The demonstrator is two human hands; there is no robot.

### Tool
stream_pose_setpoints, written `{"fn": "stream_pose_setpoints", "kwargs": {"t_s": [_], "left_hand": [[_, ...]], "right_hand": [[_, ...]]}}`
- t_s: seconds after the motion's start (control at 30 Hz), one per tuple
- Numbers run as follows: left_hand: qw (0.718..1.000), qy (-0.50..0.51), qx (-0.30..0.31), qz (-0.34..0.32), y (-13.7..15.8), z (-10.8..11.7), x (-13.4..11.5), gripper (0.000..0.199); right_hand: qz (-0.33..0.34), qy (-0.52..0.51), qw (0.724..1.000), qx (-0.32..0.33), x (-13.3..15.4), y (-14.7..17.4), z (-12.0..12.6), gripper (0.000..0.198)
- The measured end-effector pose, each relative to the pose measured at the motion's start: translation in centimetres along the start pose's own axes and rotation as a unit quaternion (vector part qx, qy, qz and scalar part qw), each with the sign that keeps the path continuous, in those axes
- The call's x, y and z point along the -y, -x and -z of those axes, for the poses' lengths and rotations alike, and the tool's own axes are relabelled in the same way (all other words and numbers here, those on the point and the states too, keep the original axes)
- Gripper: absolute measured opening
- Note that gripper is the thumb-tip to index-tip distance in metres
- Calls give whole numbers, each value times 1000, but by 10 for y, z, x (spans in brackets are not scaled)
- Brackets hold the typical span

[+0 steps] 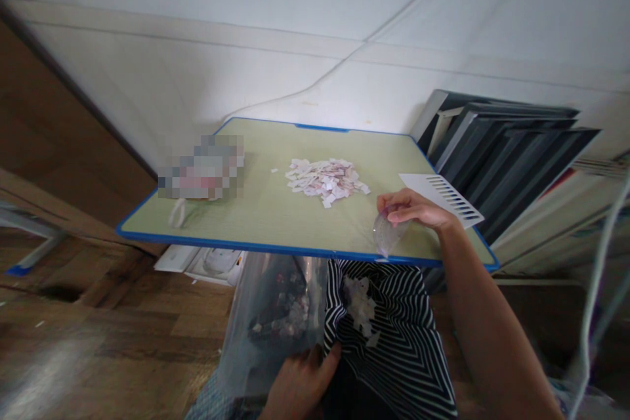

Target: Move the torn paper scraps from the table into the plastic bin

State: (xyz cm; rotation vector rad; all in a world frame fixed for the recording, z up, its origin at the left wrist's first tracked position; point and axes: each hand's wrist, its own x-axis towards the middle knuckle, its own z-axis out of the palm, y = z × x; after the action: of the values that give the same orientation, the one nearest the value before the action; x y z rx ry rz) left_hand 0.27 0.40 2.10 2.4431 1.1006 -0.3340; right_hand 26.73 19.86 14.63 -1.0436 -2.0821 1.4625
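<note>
**Paper scraps swept toward the worktop's near edge**

The right hand (411, 209) rested near the front edge of the worktop (256, 210), its fingers closed on a clear plastic protractor (386, 236) held edge-down like a scraper, its tip just over the blue rim. That grip looked suited to pushing loose bits off the surface. A heap of small pink-and-white paper scraps (326, 181) lay well apart from it, near the worktop's middle. Below the edge, the left hand (302, 380) pinched a black-and-white striped cloth (394, 335), seemingly held out as a catcher: a few paper scraps (361, 305) already lay in its fold. A clear plastic bag (275, 315) hung just beside the cloth.

The worktop was pale green with blue trim, set against a white wall. A white slotted card (443, 193) lay at its right side, dark folded frames (512, 157) leaned behind, and the floor (98, 328) was wood.
</note>
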Motion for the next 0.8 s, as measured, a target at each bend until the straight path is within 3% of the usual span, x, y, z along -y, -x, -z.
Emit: {"fn": "stream_pose_setpoints", "kwargs": {"t_s": [0.23,0.53,0.7,0.8], "left_hand": [[1000,0,2,0,-2,-7,2,63],[1000,10,-3,-2,1,-5,1,60],[1000,-2,15,0,1,-1,0,62],[1000,-11,27,8,0,1,-1,66]], "right_hand": [[-3,-9,999,-45,-1,1,0,18],[-5,-24,1000,0,0,1,0,19],[-7,-29,998,-59,1,1,-2,19],[-14,-12,998,-61,1,-1,-3,20]]}}
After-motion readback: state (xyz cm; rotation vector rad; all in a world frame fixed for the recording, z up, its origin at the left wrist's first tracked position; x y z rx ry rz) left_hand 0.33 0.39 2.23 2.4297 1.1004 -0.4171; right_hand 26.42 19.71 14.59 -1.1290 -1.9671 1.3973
